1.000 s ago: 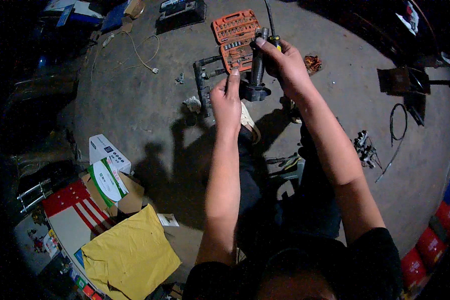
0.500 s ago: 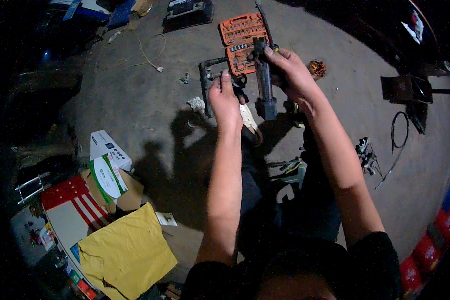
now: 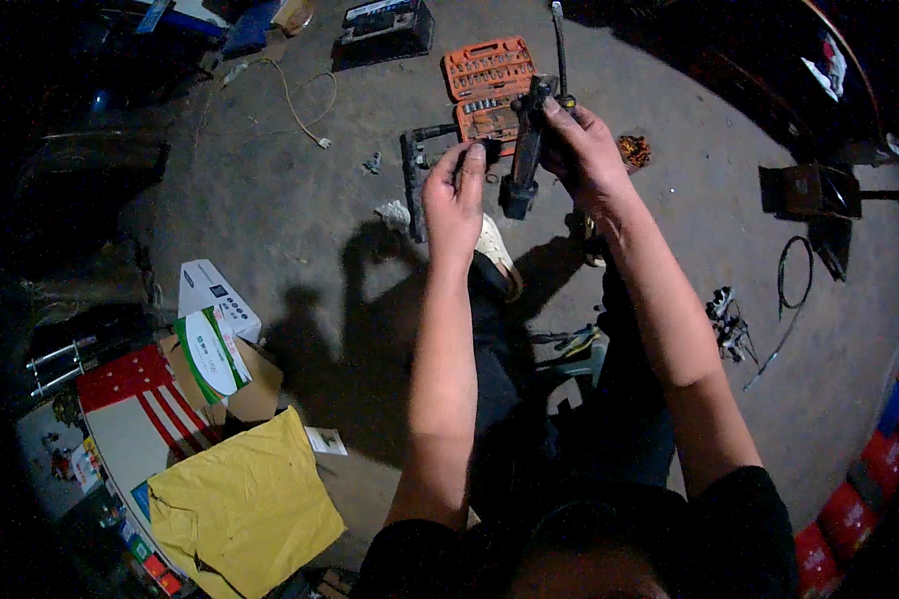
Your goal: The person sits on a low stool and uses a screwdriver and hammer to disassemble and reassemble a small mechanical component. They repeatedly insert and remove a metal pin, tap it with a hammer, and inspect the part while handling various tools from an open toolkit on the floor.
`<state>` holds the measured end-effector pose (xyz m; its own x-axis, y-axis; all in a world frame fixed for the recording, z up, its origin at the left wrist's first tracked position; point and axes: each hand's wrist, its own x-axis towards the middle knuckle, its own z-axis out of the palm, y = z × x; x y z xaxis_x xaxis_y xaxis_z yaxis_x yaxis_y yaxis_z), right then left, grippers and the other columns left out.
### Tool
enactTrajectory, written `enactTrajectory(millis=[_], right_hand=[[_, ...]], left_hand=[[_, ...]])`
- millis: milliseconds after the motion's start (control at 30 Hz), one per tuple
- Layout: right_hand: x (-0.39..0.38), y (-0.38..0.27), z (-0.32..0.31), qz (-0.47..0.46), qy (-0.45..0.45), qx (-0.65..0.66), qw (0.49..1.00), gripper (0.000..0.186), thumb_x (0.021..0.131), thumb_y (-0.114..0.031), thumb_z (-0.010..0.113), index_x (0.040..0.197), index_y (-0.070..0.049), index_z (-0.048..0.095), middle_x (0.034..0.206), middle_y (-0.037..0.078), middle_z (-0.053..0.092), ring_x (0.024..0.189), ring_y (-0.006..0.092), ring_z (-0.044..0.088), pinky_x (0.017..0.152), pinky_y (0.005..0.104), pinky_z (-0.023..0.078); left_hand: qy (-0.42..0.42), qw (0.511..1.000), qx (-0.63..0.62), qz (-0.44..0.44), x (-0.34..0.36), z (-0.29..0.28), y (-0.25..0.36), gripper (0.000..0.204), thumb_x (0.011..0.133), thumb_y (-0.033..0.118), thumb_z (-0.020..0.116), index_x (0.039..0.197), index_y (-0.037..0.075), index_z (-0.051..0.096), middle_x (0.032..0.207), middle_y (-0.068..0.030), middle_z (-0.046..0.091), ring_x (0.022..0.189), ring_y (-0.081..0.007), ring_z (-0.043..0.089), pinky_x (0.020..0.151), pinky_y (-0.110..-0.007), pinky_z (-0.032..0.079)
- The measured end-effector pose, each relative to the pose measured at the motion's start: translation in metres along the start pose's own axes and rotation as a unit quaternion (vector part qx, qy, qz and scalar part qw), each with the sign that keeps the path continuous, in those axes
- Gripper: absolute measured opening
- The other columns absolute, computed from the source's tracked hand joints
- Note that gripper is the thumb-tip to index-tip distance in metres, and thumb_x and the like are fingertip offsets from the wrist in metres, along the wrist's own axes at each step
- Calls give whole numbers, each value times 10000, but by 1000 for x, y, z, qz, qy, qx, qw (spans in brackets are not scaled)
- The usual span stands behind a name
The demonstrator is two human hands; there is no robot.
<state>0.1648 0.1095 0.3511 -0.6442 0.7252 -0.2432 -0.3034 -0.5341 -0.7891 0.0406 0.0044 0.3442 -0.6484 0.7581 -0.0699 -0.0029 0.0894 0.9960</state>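
Note:
My right hand is closed round the upper end of a dark, greasy tube-shaped part with blocky ends. The part hangs slightly tilted above the floor. A thin dark rod or hose rises beside that hand; whether it joins the part, I cannot tell. My left hand, just left of the part, has thumb and fingers pinched together at a small black piece whose kind I cannot make out. Beyond both hands lies an orange socket set case, opened on the floor. A black angled bar lies left of it.
A black car battery stands at the far side. A pale cord lies at left. Near left are a yellow bag, a white box and a cardboard box. A black hose loop lies at right.
The tube-shaped part has tilted, its lower end swinging left and up. My left hand has moved slightly right, and the black ring-like piece beside it is less visible.

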Motion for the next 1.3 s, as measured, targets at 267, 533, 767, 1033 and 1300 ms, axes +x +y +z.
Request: enactTrajectory(millis=[267,533,767,1033,1300], right_hand=[[5,2,18,8,117,83,990,232,864,-236,615,999,-59,548,808,1,585,604,63,494,518,216,397],[8,7,13,22,44,-18,999,273,813,-208,667,1002,-50,549,758,-15,557,603,68,485,520,220,388],[9,14,16,66,84,-38,994,312,781,-255,703,985,-66,562,779,-18,563,647,76,494,551,219,389],[6,11,15,31,65,155,985,221,858,-228,622,979,-67,530,779,-20,544,618,62,460,507,206,354],[0,-4,20,-22,104,130,986,250,851,-321,624,886,-87,543,765,-26,527,560,51,388,502,172,316]], left_hand=[[-103,992,67,22,-4,16,-6,316,853,208,623,1051,-34,573,906,-42,627,806,-102,563,741,-239,446],[3,985,105,139,1,14,-13,257,796,158,649,989,-7,606,799,-93,618,702,-193,567,652,-313,443],[59,947,261,177,0,18,-11,286,734,133,658,988,9,614,855,-143,603,863,-325,537,792,-407,427],[55,938,269,214,-1,27,2,453,712,145,705,1112,15,538,1096,-162,530,960,-307,516,852,-408,410],[-63,967,-243,-54,6,28,0,458,771,40,677,1173,10,460,1069,-66,560,969,-142,553,865,-269,439]])
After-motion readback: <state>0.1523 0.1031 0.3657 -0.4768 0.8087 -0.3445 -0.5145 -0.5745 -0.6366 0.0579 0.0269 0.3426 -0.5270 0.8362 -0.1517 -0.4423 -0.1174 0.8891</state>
